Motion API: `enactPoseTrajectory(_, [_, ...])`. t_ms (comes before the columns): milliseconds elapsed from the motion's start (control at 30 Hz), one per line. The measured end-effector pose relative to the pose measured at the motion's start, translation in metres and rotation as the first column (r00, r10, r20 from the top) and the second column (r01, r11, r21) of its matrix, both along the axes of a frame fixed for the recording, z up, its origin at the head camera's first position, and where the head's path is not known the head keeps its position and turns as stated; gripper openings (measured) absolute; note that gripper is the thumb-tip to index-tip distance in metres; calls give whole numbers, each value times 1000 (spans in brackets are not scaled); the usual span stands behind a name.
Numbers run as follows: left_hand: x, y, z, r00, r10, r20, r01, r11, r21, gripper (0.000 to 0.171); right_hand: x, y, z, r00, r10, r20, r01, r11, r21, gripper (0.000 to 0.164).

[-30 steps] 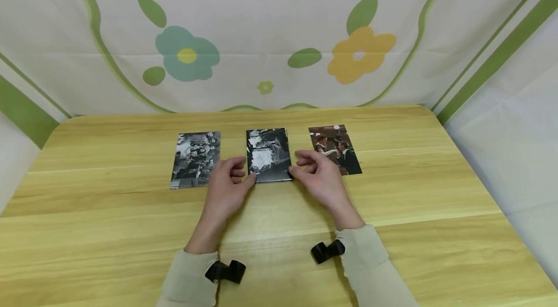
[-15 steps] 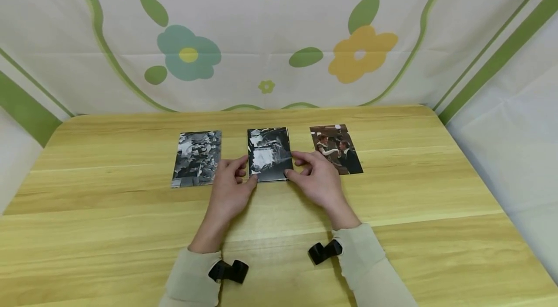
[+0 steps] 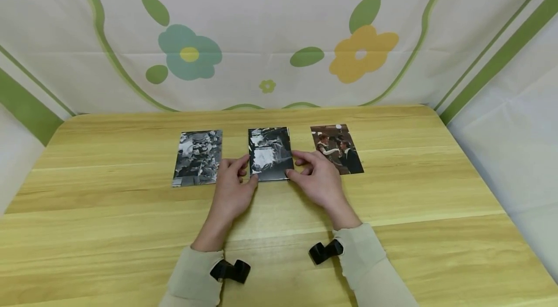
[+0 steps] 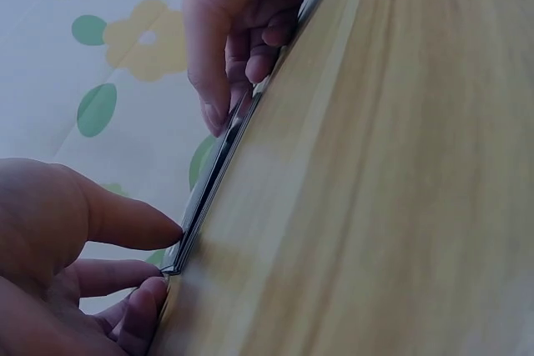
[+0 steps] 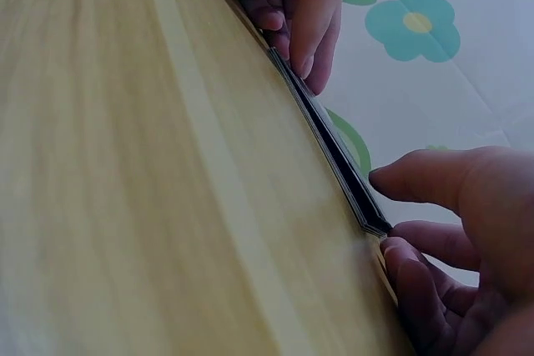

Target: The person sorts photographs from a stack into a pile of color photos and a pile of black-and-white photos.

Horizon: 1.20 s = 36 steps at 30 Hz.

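A small stack of black-and-white photos (image 3: 269,149) lies on the wooden table, and its layered near edge shows in both wrist views. My left hand (image 3: 232,186) holds the stack's left side, its thumb at the near left corner and its forefinger along the edge. From the other side, my right hand (image 3: 317,178) holds the stack, thumb over the near right corner and forefinger against the right edge. Beyond the left hand lies another black-and-white photo (image 3: 197,154). A colour photo (image 3: 337,145) of people lies partly behind the right hand.
The wooden table (image 3: 109,229) has its far edge against a white cloth (image 3: 261,26) printed with flowers and leaves. Black wrist cameras (image 3: 231,270) sit at both sleeve cuffs.
Over the second, my right hand has shifted slightly left, bringing its forefinger against the stack and its thumb over the corner. My left forefinger has also drawn in to the edge.
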<state>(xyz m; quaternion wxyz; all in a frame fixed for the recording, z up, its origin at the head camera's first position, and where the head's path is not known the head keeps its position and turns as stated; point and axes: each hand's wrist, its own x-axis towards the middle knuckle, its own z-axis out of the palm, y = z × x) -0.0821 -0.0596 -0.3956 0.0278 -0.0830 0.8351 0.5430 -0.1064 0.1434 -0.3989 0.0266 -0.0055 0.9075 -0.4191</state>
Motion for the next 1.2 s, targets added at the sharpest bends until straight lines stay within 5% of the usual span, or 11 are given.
enactPoseTrajectory(633, [2, 0, 3, 999, 36, -6, -36, 999, 40, 55, 1, 0, 4, 1000, 11, 4, -10, 994, -107, 58])
enactPoseTrajectory(933, [2, 1, 4, 1000, 30, -10, -30, 1000, 3, 54, 3, 0, 5, 999, 18, -35, -20, 998, -57, 57])
enactPoseTrajectory(1200, [2, 1, 6, 996, 69, -62, -65, 996, 69, 53, 4, -2, 10, 1000, 8, -28, -12, 991, -132, 57])
